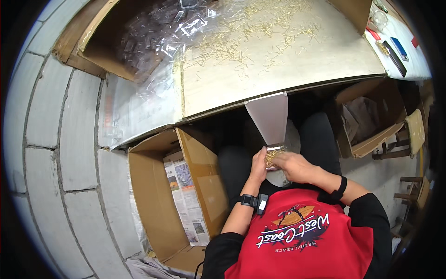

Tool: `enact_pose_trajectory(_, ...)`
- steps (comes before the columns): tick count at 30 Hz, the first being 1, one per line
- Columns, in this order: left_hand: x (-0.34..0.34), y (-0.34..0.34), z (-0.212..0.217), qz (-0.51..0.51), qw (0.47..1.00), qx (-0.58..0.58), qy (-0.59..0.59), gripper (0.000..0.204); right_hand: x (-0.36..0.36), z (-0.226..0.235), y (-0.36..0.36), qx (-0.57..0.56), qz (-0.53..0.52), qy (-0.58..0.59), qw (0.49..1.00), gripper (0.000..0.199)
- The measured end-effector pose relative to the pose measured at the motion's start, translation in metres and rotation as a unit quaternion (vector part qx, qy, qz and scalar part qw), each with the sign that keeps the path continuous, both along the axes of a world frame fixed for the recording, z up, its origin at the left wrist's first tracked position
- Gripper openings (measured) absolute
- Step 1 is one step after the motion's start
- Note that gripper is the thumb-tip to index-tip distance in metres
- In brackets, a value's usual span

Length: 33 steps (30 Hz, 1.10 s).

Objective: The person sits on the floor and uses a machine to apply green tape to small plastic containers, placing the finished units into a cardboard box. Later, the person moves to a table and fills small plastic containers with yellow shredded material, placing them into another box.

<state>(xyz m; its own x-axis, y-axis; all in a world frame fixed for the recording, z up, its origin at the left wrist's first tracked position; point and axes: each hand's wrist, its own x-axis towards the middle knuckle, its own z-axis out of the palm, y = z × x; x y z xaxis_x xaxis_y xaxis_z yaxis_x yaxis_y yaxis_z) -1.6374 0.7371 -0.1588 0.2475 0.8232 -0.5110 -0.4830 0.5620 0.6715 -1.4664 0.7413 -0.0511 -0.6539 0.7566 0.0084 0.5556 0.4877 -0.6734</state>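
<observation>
In my lap, just below the chute's lower end, my left hand [259, 167] is closed around the side of a small clear plastic box [269, 168]. Thin gold-coloured metal pins [271, 157] fill the box. My right hand [296, 167] reaches over it from the right, its bent fingers bunched on the pins. Its fingertips are partly hidden, so what they pinch cannot be made out. A white tapering chute [269, 116] slopes down from the table edge to the box.
Loose gold pins [246, 49] lie scattered over the pale tabletop [288, 83]. Clear plastic boxes [153, 39] heap up at the far left in a cardboard box. An open carton [200, 172] stands at my left, another [371, 139] at my right. Wooden stools [414, 132] stand farther right.
</observation>
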Motion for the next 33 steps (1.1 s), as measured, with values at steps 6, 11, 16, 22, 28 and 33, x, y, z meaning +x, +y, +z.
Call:
enact_pose_trajectory(6, -0.028, -0.007, 0.057, -0.014, 0.999, 0.023, 0.019, 0.024, 0.025, 0.018, 0.030, -0.033, -0.164, 0.139, 0.976, 0.028)
enact_pose_trajectory(11, -0.036, 0.005, 0.104, -0.034, 0.995, 0.064, 0.064, 0.020, 0.006, 0.016, 0.033, -0.385, -0.169, 0.303, 0.855, 0.023)
enact_pose_trajectory(16, -0.027, 0.007, 0.129, -0.049, 0.990, 0.074, 0.110, 0.019, 0.003, 0.015, 0.041, -0.394, -0.158, 0.301, 0.854, 0.014)
enact_pose_trajectory(22, -0.017, 0.010, 0.128, -0.039, 0.989, 0.081, 0.114, 0.019, 0.005, 0.029, 0.037, -0.093, -0.161, 0.219, 0.958, 0.011)
enact_pose_trajectory(28, -0.008, 0.018, 0.148, -0.026, 0.990, 0.089, 0.105, 0.020, -0.001, 0.041, 0.040, -0.046, -0.206, 0.246, 0.946, 0.009)
enact_pose_trajectory(33, -0.012, 0.024, 0.155, -0.031, 0.991, 0.095, 0.085, 0.021, -0.008, 0.055, 0.046, 0.192, -0.162, 0.215, 0.944, 0.017)
